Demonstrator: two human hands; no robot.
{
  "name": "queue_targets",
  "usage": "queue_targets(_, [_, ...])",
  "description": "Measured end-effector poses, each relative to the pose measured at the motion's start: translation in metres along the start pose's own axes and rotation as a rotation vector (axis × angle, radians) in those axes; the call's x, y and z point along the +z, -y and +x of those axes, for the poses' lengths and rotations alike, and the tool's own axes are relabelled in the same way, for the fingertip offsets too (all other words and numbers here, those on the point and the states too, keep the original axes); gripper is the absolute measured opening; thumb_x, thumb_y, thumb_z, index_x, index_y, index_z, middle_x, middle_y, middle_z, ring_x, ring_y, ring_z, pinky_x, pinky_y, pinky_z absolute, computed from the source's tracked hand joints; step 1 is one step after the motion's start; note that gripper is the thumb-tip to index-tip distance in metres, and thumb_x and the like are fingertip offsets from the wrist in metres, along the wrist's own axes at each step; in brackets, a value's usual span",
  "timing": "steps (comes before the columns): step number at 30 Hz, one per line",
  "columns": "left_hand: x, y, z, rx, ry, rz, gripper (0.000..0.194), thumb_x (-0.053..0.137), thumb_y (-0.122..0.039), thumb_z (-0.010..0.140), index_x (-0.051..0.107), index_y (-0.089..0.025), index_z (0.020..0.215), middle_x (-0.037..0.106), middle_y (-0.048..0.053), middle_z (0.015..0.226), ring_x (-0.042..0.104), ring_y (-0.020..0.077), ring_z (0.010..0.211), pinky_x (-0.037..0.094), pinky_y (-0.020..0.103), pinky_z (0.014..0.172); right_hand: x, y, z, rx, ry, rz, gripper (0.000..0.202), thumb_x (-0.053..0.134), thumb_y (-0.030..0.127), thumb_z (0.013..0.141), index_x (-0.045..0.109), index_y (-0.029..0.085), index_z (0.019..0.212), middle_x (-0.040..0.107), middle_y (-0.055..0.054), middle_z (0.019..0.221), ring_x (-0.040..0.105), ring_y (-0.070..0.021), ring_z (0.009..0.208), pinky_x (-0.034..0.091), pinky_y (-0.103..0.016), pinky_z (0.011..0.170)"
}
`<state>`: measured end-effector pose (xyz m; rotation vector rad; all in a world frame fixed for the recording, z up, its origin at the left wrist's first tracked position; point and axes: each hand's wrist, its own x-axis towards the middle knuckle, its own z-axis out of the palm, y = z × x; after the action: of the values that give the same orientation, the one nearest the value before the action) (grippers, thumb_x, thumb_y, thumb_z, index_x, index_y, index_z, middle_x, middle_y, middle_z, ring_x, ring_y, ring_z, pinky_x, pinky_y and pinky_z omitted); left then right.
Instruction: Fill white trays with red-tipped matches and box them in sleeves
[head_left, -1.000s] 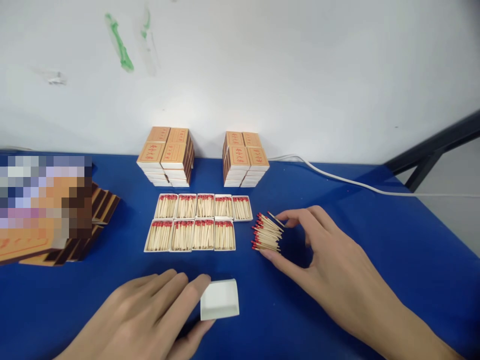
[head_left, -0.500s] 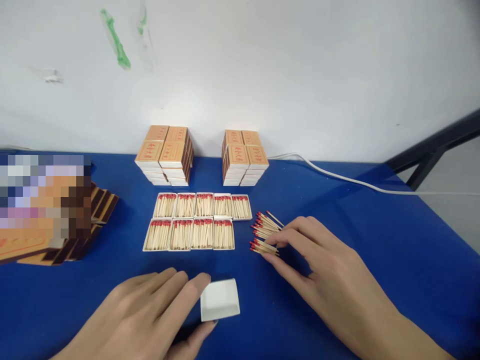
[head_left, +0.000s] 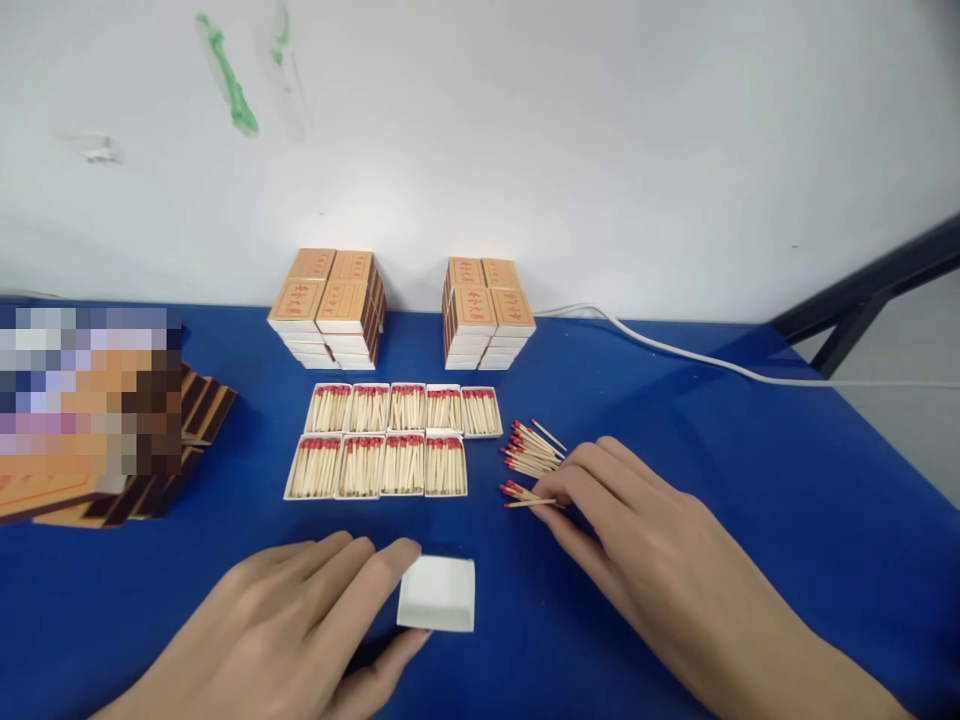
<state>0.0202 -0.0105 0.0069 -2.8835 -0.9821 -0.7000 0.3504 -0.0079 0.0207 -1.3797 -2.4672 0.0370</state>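
My left hand (head_left: 292, 610) grips an empty white matchbox tray (head_left: 437, 588) by its left side, index finger at the far corner and thumb at the near edge. Between the thumb and fingers of my right hand (head_left: 649, 545) is a small bundle of red-tipped matches (head_left: 517, 490), heads pointing left. Just behind it lies a loose pile of matches (head_left: 527, 450), close to my right fingers. Two rows of white trays (head_left: 464, 470) filled with matches lie beyond my left hand, with heads toward the wall.
Two stacks of orange matchboxes, a left stack (head_left: 326, 310) and a right stack (head_left: 489, 312), stand by the wall. Striped matchbox covers (head_left: 210, 405) lie at left, partly under a pixelated patch. A white cable (head_left: 675, 350) crosses the blue table (head_left: 720, 430) toward a black bar (head_left: 862, 290).
My right fingers have pinched up matches from the near part of the pile and shifted slightly right. The tray in my left hand has turned a little and moved slightly left.
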Motion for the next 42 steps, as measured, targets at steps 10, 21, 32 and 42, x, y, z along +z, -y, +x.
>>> queue_targets(10, [0.004,0.0,0.003,-0.007,0.013,-0.033,0.029,0.048,-0.038,0.128,0.068,-0.018,0.135,0.085,0.003,0.092,0.085,0.0227,0.07,0.062,0.04,0.053,0.006,0.002,-0.006,-0.023,0.064,0.022,0.02,0.062,0.012,0.118,0.078,0.024,0.117,0.081,-0.01,0.118,0.075,-0.0272,0.103,0.067,-0.04,0.088])
queue_targets(21, [0.002,-0.001,0.002,-0.032,0.016,-0.072,0.026,0.051,-0.037,0.128,0.068,-0.018,0.135,0.079,-0.002,0.085,0.081,0.0179,0.065,0.063,0.036,0.056,-0.003,0.004,0.0,0.033,0.028,0.254,0.018,0.059,0.017,0.124,0.074,0.026,0.121,0.078,-0.005,0.115,0.076,-0.0224,0.103,0.065,-0.037,0.094])
queue_targets(32, [0.004,-0.001,0.004,-0.044,0.007,-0.066,0.027,0.05,-0.038,0.128,0.067,-0.018,0.134,0.085,0.003,0.095,0.086,0.0215,0.072,0.065,0.039,0.057,-0.009,0.016,0.006,0.137,-0.108,0.351,0.01,0.07,0.026,0.122,0.072,0.027,0.112,0.075,-0.001,0.107,0.077,-0.0159,0.089,0.064,-0.027,0.08])
queue_targets(42, [0.002,-0.007,0.014,-0.032,0.014,-0.101,0.023,0.046,-0.037,0.129,0.063,-0.022,0.127,0.08,-0.001,0.086,0.081,0.0211,0.066,0.059,0.039,0.052,0.007,0.055,-0.004,-0.164,-0.033,0.299,0.013,0.064,0.012,0.121,0.076,0.015,0.122,0.079,-0.006,0.1,0.076,-0.0225,0.094,0.068,-0.038,0.088])
